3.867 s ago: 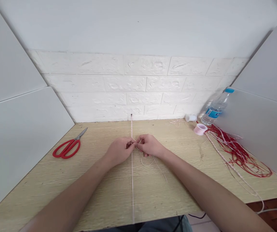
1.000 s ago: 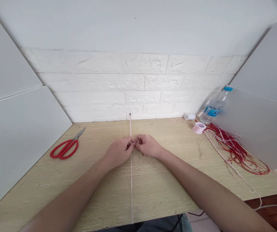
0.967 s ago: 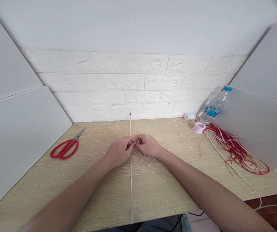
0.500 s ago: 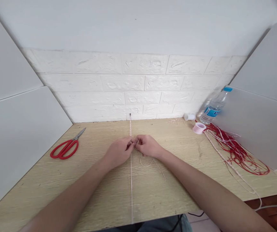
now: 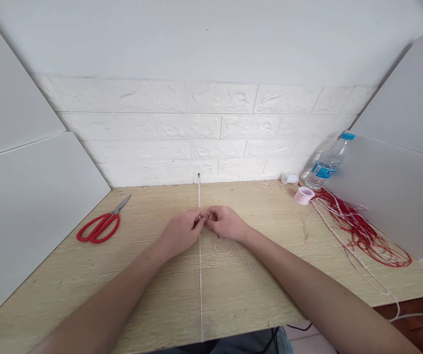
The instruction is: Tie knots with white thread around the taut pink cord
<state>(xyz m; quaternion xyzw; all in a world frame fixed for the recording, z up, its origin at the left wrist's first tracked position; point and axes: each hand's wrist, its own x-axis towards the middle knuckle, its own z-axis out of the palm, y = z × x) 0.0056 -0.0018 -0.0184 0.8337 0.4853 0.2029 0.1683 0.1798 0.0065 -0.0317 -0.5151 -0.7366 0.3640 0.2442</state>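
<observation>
A pale cord (image 5: 201, 285) runs from a small hook on the brick wall, under my hands, to the table's front edge; its upper part (image 5: 199, 192) looks braided. My left hand (image 5: 184, 230) pinches the cord below that braided part. Touching it at the fingertips, my right hand (image 5: 226, 222) is closed in a pinch on a thin pale thread (image 5: 225, 252). The thread's loose end curls on the table below my right hand. Fingers hide the spot where thread and cord meet.
Red-handled scissors (image 5: 99, 227) lie at the left. At the right are a pink spool (image 5: 304, 195), a white spool (image 5: 289, 178), a water bottle (image 5: 325, 164) and a heap of red cords (image 5: 366, 231). White panels (image 5: 38, 196) flank the wooden table (image 5: 141, 305).
</observation>
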